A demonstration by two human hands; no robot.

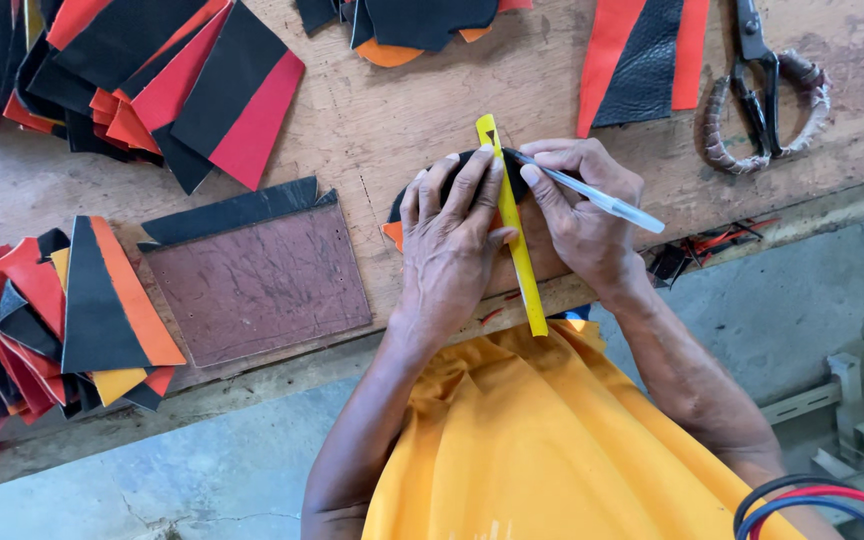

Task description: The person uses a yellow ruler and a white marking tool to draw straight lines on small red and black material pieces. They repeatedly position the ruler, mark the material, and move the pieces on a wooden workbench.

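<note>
My left hand [448, 240] lies flat with spread fingers on a black and orange leather piece [395, 222], pressing a yellow ruler [517, 245] onto it. The ruler runs from the bench's front edge up past my fingertips. My right hand [582, 205] grips a clear pen [602, 198], its tip touching the leather beside the ruler's upper end. Most of the leather piece is hidden under my hands.
A brown rectangular board [262, 285] lies left of my hands on the wooden bench [372, 120]. Stacks of black, red and orange cut pieces [167, 85] sit at upper left and far left [62, 320]. Scissors [764, 90] with wrapped handles lie at upper right, beside a red-black strip [642, 60].
</note>
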